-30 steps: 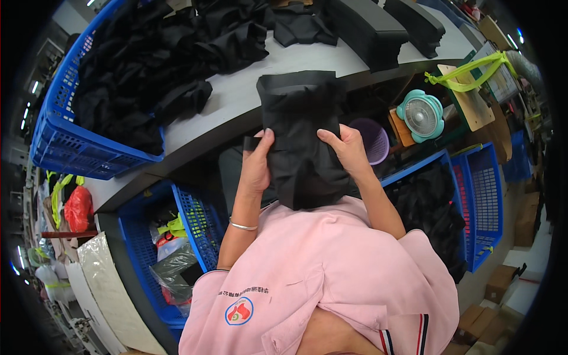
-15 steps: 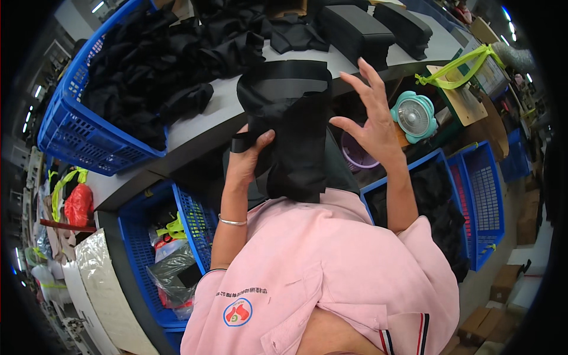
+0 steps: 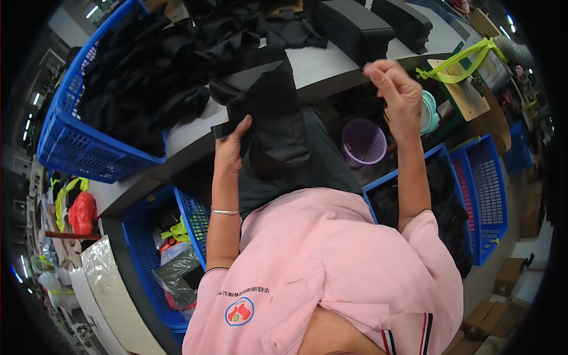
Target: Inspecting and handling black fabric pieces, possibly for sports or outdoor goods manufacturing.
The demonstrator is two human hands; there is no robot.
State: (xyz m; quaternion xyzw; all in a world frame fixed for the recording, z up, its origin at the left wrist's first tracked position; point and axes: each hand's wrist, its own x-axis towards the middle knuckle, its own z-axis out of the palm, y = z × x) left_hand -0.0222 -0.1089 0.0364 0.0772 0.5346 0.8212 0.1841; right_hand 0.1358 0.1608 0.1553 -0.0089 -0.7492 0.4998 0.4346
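My left hand (image 3: 232,142) grips the left edge of a black fabric piece (image 3: 275,127), thumb on top. The piece hangs over my lap, its upper end by the table edge, and a short black strap (image 3: 220,130) sticks out beside the hand. My right hand (image 3: 401,97) is raised to the right, apart from the fabric, with its fingers curled together; whether anything is between the fingertips cannot be made out. Beyond the piece, a heap of black fabric (image 3: 142,77) spreads over the grey table (image 3: 325,66). Neat stacks of black pieces (image 3: 355,26) stand at the back right.
A blue crate (image 3: 97,139) sits at the table's left. Below stand another blue crate (image 3: 139,254) with bagged items, a purple basket (image 3: 364,144), and blue crates (image 3: 488,198) on the right. My right hand partly covers a turquoise fan (image 3: 428,112). A yellow-green strap (image 3: 455,68) hangs nearby.
My left hand has moved left with the black fabric piece, which now tilts. My right hand has risen rightward, its spread fingers now curled closed. More of the purple basket shows.
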